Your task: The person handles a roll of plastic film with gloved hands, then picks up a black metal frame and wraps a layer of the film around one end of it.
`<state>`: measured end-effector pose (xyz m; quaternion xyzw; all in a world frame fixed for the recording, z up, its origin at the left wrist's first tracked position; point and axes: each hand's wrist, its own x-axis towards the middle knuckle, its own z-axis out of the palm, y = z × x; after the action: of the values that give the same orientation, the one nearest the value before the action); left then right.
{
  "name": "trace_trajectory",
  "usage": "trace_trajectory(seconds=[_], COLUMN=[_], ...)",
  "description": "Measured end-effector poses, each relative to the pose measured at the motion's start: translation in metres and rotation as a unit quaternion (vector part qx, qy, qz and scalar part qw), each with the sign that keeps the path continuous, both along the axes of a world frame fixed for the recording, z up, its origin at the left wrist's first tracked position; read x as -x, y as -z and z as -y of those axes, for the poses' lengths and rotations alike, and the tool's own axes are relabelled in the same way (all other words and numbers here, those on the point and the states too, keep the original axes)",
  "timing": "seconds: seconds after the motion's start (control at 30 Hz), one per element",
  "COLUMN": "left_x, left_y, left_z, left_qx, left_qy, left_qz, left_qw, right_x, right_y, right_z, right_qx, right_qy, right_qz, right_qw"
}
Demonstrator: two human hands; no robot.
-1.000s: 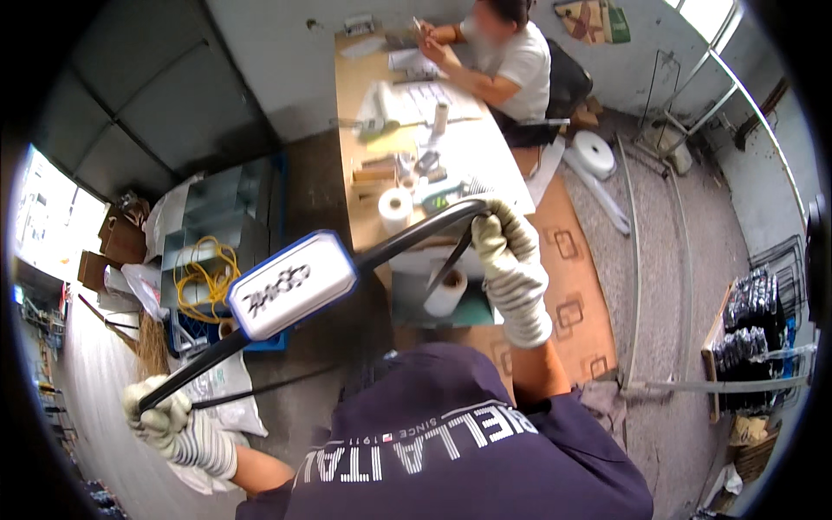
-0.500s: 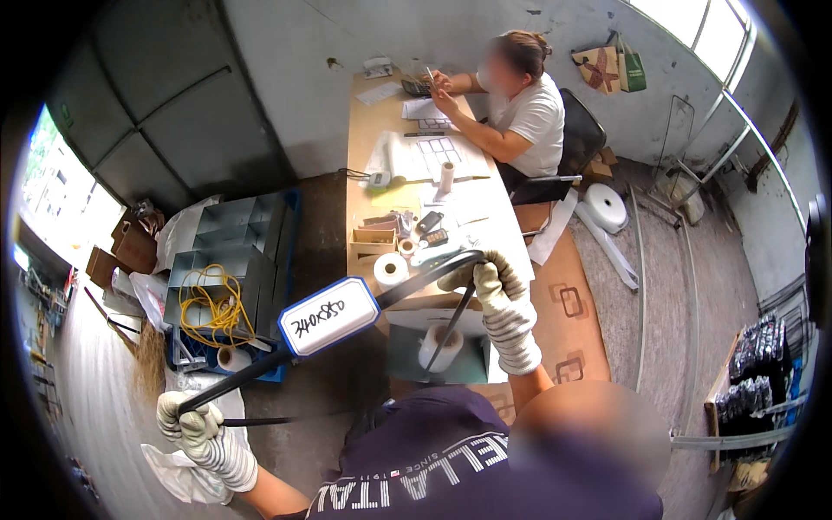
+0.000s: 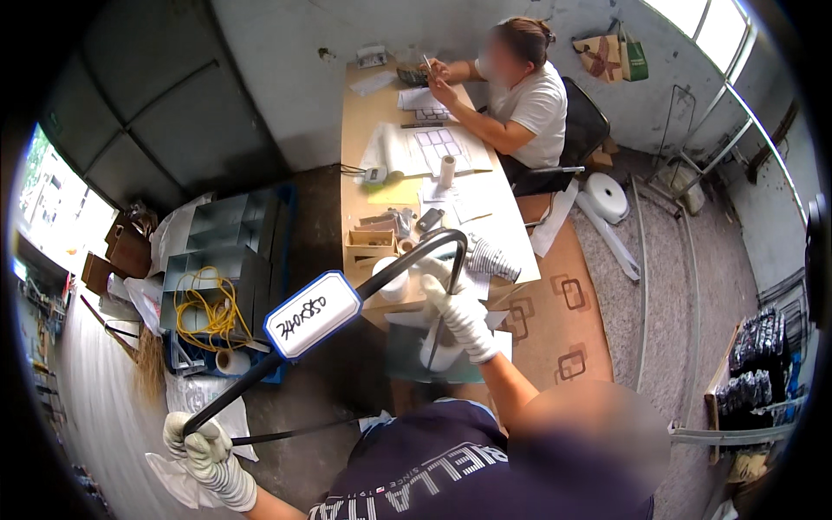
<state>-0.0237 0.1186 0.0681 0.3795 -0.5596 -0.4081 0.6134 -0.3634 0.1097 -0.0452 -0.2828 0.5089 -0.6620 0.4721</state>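
A long black frame (image 3: 236, 387) with a rounded far corner slants from lower left to upper right before me. On its near bar is a white label (image 3: 313, 315) with a blue border and handwriting. Gloved in white with a striped cuff, my left hand (image 3: 201, 448) is closed round the frame's lower left corner. My right hand (image 3: 459, 314), gloved alike, has its fingers closed about the short right side, below the rounded corner. A thinner black bar runs from my left hand toward my dark shirt, where the rest is hidden.
Beyond the frame stands a wooden table (image 3: 364, 204) with papers, rolls, a small box (image 3: 371, 242) and a striped cloth item (image 3: 491, 259). A person (image 3: 533, 108) sits at its far right. Left are metal trays (image 3: 230, 230) with a yellow cord (image 3: 211, 303); right, a white roll (image 3: 606, 198).
My right hand has slid from the frame's rounded far corner down to its short side, nearer me. The frame and label have shifted slightly left. My left hand keeps its hold.
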Motion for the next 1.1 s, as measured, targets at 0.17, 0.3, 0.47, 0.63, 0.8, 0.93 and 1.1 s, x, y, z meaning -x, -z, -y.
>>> trace_trajectory(seconds=[0.17, 0.3, 0.47, 0.63, 0.8, 0.93, 1.1], left_x=[0.018, 0.014, 0.054, 0.073, 0.100, 0.089, 0.089], left_y=[0.008, 0.033, 0.014, 0.015, 0.008, 0.014, 0.018], left_z=[0.008, 0.011, 0.013, 0.014, 0.008, 0.000, -0.011], left_qx=[-0.002, 0.054, 0.074, 0.195, 0.238, 0.170, 0.148], left_qy=[-0.013, 0.036, -0.025, -0.239, -0.277, -0.257, -0.194], left_qz=[0.021, 0.046, 0.004, 0.129, 0.137, 0.088, 0.020], left_qw=[1.000, 0.997, 0.997, 0.942, 0.921, 0.947, 0.970], right_x=[0.008, 0.019, 0.029, 0.041, 0.041, 0.048, 0.049], right_y=[0.037, 0.021, -0.048, -0.059, -0.063, -0.060, -0.055], right_z=[0.012, 0.003, -0.005, -0.005, -0.010, -0.011, -0.016], right_qx=[-0.002, 0.020, 0.187, 0.237, 0.190, 0.169, 0.148], right_qy=[0.044, 0.070, 0.084, 0.161, 0.188, 0.157, 0.143], right_qz=[-0.011, 0.005, -0.048, -0.168, -0.106, -0.117, -0.025], right_qw=[0.999, 0.997, 0.978, 0.943, 0.958, 0.966, 0.978])
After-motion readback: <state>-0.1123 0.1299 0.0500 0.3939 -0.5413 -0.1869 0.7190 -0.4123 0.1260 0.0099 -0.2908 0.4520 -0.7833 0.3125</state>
